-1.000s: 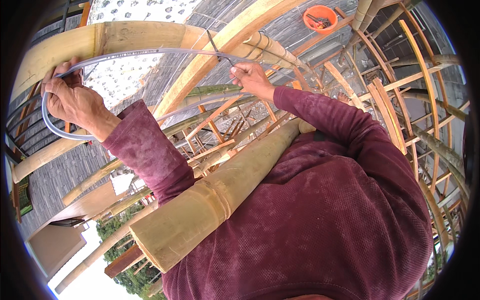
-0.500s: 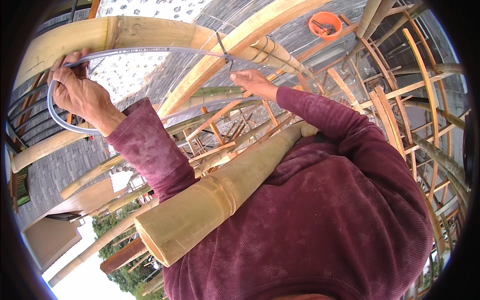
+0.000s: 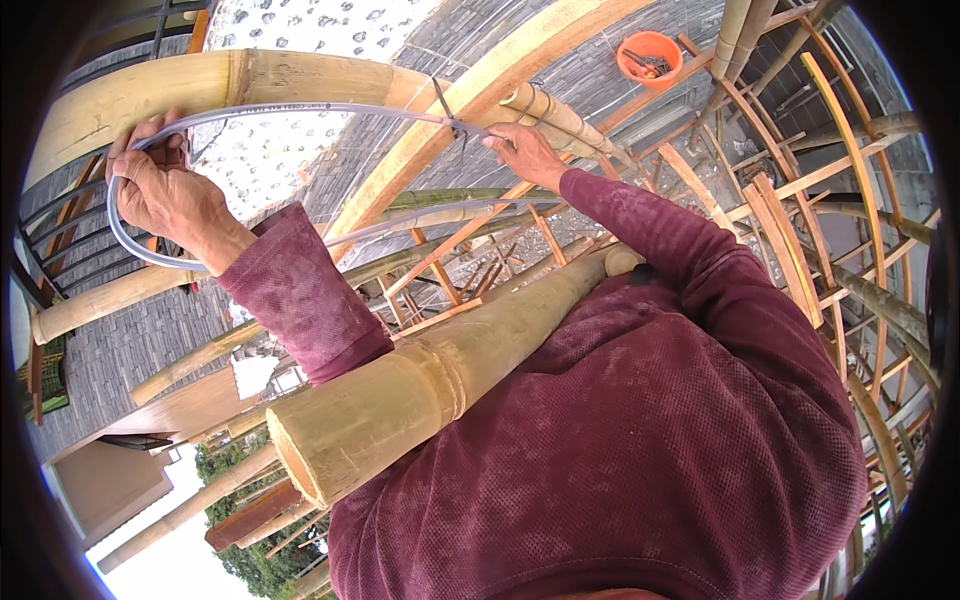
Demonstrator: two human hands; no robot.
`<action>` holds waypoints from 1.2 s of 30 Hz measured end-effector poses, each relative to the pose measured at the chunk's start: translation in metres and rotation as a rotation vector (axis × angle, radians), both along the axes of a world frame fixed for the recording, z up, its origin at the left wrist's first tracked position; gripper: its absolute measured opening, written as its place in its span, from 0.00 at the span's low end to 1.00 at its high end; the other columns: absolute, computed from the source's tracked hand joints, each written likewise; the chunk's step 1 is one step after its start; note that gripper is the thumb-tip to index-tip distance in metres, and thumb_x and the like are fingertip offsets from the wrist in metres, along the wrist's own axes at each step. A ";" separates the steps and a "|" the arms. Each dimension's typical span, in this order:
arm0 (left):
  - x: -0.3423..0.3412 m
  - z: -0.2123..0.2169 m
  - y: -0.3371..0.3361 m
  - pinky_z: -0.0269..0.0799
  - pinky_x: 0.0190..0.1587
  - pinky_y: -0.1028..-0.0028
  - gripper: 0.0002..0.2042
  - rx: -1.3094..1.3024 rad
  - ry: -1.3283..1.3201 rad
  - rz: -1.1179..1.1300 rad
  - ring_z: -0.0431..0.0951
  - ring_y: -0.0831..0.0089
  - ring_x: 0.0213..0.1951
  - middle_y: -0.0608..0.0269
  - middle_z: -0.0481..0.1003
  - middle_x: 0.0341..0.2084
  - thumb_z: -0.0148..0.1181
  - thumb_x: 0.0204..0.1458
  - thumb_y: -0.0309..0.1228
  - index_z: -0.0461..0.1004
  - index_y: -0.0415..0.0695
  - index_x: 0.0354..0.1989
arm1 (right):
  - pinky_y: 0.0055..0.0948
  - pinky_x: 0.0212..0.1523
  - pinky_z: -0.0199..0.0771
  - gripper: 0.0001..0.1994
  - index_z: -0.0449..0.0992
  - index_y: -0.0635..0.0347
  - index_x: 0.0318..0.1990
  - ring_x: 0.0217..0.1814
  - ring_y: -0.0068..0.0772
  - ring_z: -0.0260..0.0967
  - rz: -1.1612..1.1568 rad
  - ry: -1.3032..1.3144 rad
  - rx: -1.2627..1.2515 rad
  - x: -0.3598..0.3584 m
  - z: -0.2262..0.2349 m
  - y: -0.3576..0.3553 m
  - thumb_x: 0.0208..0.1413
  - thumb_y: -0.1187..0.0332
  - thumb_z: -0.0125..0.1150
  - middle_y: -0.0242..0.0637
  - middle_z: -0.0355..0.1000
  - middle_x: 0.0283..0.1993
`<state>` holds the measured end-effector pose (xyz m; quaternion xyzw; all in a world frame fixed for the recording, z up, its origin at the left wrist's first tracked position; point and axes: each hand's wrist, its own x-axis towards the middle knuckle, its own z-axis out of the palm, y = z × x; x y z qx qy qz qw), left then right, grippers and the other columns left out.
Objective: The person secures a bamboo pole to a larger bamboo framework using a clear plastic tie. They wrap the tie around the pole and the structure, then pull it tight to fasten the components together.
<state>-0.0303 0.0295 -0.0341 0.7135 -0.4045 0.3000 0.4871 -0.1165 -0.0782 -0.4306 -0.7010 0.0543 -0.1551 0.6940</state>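
A clear flexible hose [image 3: 290, 108] arcs between my two hands. Its bend hangs below my left hand [image 3: 170, 190], and a lower length runs back to the right beneath the beam. The fingers of my left hand are curled round the hose, close against a thick bamboo pole [image 3: 160, 85]. At the other end of the arc, my right hand [image 3: 527, 155] pinches the hose between thumb and fingers. That spot lies just right of a sawn timber beam [image 3: 400, 165], where a dark tie [image 3: 441, 97] crosses the pole and the beam.
A cut bamboo pole [image 3: 370, 420] passes right in front of my chest. An orange bucket [image 3: 650, 60] with tools inside stands below at upper right. Timber and bamboo scaffolding [image 3: 785, 240] fills the right side. Dark metal railings [image 3: 60, 235] are at far left.
My right hand has shifted slightly right and up, its fingers now on the hose. The hose arc sits a little lower in view, and my left hand keeps its hold.
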 end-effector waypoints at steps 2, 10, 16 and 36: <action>-0.001 0.000 0.002 0.80 0.34 0.75 0.23 -0.053 0.001 0.022 0.82 0.62 0.33 0.50 0.77 0.33 0.40 0.67 0.44 0.66 0.31 0.48 | 0.44 0.41 0.70 0.18 0.78 0.62 0.42 0.39 0.52 0.72 -0.012 -0.010 -0.067 0.000 0.010 -0.002 0.62 0.55 0.55 0.48 0.75 0.34; -0.004 -0.024 0.007 0.79 0.33 0.75 0.26 -0.126 0.093 -0.010 0.82 0.58 0.40 0.44 0.76 0.40 0.51 0.61 0.48 0.60 0.36 0.54 | 0.45 0.35 0.68 0.16 0.79 0.57 0.39 0.35 0.51 0.72 -0.092 -0.126 -0.172 0.002 0.013 -0.004 0.61 0.54 0.55 0.46 0.74 0.31; -0.028 -0.058 0.006 0.75 0.43 0.67 0.34 -0.246 0.280 -0.081 0.74 0.58 0.51 0.50 0.72 0.50 0.52 0.56 0.57 0.60 0.36 0.56 | 0.45 0.32 0.66 0.13 0.79 0.57 0.37 0.32 0.51 0.71 -0.136 -0.138 -0.234 -0.005 0.023 -0.011 0.60 0.58 0.57 0.45 0.72 0.26; -0.037 -0.111 -0.007 0.75 0.40 0.77 0.16 0.446 0.445 0.003 0.80 0.71 0.42 0.55 0.80 0.41 0.59 0.59 0.35 0.74 0.35 0.49 | 0.44 0.31 0.68 0.13 0.80 0.55 0.36 0.31 0.48 0.71 -0.159 -0.201 -0.371 -0.013 0.061 -0.023 0.60 0.57 0.57 0.44 0.74 0.28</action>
